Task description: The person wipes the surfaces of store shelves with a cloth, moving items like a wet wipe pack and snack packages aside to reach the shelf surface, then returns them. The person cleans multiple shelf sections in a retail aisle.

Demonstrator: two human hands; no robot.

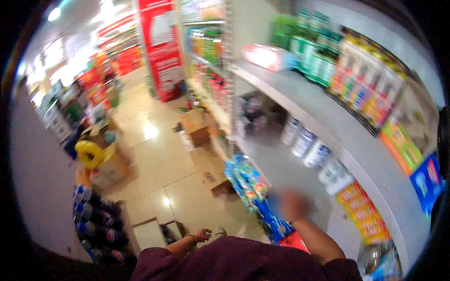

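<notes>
My left hand [201,235] hangs low over the aisle, its fingers loosely curved and apart, holding nothing visible. My right hand [293,206] reaches onto the lower shelf [300,182]; it is blurred, and a dark blue shape lies beside its fingers, so I cannot make out whether it grips anything. Beside it hang or lie blue packets [276,220] and lighter blue packs [248,182] along the shelf's left end, with a red pack below. Farther along that shelf stand white containers [304,143] and a row of yellow-orange packs [361,210].
An upper shelf [328,112] holds green bottles [309,51] and colourful packs. Cardboard boxes [211,164] sit on the tiled floor [159,173] beside the shelving. Dark drink bottles [101,229] and boxes with a yellow ring [89,154] line the aisle's left side.
</notes>
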